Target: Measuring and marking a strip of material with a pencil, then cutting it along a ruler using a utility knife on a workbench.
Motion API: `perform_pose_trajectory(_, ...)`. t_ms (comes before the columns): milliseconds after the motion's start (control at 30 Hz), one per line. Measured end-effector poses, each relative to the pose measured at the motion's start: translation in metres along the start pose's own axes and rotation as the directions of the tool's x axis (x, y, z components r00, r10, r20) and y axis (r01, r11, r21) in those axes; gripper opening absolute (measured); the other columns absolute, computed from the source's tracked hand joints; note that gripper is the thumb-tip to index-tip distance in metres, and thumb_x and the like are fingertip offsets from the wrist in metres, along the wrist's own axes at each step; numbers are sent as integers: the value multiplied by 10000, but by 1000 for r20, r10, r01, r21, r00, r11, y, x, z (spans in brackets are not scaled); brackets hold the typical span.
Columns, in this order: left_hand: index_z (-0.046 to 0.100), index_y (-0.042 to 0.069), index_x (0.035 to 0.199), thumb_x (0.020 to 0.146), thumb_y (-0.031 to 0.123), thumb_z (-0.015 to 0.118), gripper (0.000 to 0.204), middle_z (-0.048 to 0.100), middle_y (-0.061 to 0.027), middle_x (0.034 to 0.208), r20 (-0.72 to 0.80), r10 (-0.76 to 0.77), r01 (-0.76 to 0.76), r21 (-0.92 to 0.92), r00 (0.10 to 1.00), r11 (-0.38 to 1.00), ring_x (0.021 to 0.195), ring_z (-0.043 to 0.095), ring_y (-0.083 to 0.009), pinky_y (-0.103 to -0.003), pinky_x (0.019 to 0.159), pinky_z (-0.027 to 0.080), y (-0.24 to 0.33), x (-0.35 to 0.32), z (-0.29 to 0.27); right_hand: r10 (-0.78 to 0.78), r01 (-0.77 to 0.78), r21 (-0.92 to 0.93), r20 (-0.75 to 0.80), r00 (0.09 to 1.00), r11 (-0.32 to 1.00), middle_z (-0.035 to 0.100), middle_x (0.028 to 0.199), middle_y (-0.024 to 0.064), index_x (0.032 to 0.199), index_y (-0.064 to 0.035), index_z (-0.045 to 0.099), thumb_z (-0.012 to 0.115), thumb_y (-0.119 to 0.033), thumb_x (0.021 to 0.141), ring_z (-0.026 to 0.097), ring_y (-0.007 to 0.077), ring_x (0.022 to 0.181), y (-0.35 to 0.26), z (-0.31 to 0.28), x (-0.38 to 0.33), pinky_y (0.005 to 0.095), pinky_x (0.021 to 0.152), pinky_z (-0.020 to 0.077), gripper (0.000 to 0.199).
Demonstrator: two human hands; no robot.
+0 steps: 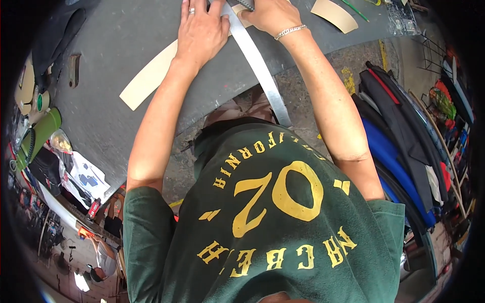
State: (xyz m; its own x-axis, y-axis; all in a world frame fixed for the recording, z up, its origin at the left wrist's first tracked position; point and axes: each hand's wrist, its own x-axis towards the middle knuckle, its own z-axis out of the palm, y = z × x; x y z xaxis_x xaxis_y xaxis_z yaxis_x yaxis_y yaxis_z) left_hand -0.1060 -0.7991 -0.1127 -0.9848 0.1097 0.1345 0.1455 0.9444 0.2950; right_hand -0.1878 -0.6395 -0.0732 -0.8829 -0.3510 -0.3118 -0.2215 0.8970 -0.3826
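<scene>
A long metal ruler [255, 63] lies slantwise across a beige curved strip [151, 76] on the dark table, its near end jutting past the table edge. My left hand [203, 31] rests flat with fingers stretched out, over the strip and against the ruler's left side; the upper edge of the view cuts off its fingertips. On the ruler's other side, my right hand [272, 19] is closed beside a dark ridged thing [246, 5], which seems to be in its grip. Most of that thing lies out of view, so its kind is not shown.
Another beige curved piece [334, 15] and a green pencil [356, 10] lie at the far right. A dark-handled tool [74, 70] is at left, with a green roll [43, 134] at the table's left side. Dark and blue material [386, 151] is piled right; a person [104, 260] is lower left.
</scene>
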Motion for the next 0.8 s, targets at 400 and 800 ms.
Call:
perform_pose_trajectory(400,539,-13,1288,901,188,600,440,439,-319,1415,-9,-91,89,-113,996,990,1432,352,-498,-596,1220,245,0,2,1,-7,66,278,-208,978,958,580,686,202,954,-16,597,741,-354,944,577,453,648,49,52,-164,453,589,478,367)
perform_pose_trajectory(800,523,3,1383,943,293,630,538,432,-280,1462,55,-68,74,-115,996,991,1442,354,-481,-594,1218,230,-4,0,-6,323,-296,790,132,937,538,580,756,-65,898,-39,661,757,-235,953,481,42,713,66,80,-170,235,649,428,225)
